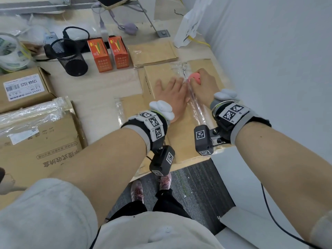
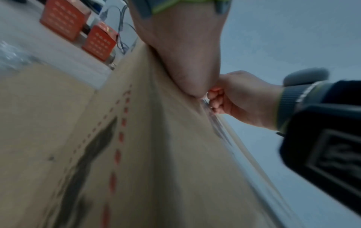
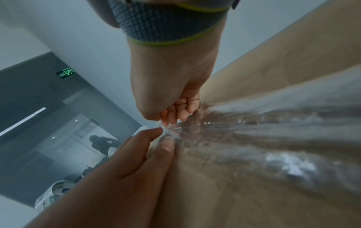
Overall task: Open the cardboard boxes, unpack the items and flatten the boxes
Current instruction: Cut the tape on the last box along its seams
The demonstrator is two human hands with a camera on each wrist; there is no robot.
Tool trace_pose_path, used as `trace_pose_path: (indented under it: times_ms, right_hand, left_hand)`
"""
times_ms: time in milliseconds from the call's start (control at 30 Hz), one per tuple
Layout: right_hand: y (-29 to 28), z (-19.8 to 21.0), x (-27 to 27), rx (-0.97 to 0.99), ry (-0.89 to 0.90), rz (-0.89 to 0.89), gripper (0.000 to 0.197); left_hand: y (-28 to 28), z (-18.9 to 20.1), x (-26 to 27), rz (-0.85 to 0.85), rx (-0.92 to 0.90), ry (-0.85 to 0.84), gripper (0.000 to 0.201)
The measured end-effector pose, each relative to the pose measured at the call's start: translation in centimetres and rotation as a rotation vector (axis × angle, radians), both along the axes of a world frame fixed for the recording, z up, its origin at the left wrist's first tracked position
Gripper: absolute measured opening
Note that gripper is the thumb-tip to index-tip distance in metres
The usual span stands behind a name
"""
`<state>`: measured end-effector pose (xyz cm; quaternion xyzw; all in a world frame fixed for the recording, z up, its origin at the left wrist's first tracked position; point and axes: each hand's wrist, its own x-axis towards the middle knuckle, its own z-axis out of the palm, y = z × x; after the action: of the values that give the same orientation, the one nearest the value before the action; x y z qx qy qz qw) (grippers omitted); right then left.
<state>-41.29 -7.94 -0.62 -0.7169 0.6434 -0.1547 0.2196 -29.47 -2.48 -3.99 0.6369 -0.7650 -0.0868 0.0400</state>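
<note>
A long brown cardboard box (image 1: 161, 74) lies on the table's right side, sealed down its middle seam with clear tape (image 1: 195, 103). My left hand (image 1: 172, 92) lies flat with straight fingers on the box top, just left of the seam. My right hand (image 1: 203, 79) grips a small pink cutter (image 1: 195, 77) on the tape line, next to the left fingertips. The left wrist view shows the left hand (image 2: 185, 61) pressing the box (image 2: 156, 154) and the fisted right hand (image 2: 240, 98). In the right wrist view the right hand (image 3: 175, 92) is curled over wrinkled tape (image 3: 254, 138); the blade is hidden.
Two orange cartons (image 1: 99, 54) (image 1: 119, 52) and a black mesh pen holder (image 1: 70, 56) stand behind. A flat brown carton (image 1: 152, 53) lies beyond the box. More cardboard boxes (image 1: 23, 88) (image 1: 36, 141) fill the left. A white wall is close on the right.
</note>
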Motion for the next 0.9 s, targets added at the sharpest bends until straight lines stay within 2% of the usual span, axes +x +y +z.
trace_pose_path:
  times_ms: [133,367,900]
  right_hand:
    - [0.24,-0.17,0.02,-0.006,0.007,0.004,0.028]
    - [-0.04,-0.15,0.24,0.041,0.079,-0.012,0.031]
    - [0.71,0.14,0.12,0.05,0.095,0.012,0.032]
  left_hand:
    - [1.5,-0.42,-0.61,-0.031,0.026,-0.001,0.06]
    - [1.37,-0.46,-0.71,-0.02,0.017,0.001,0.06]
    - [1.42,-0.35,-0.59,-0.011,0.024,-0.007,0.061]
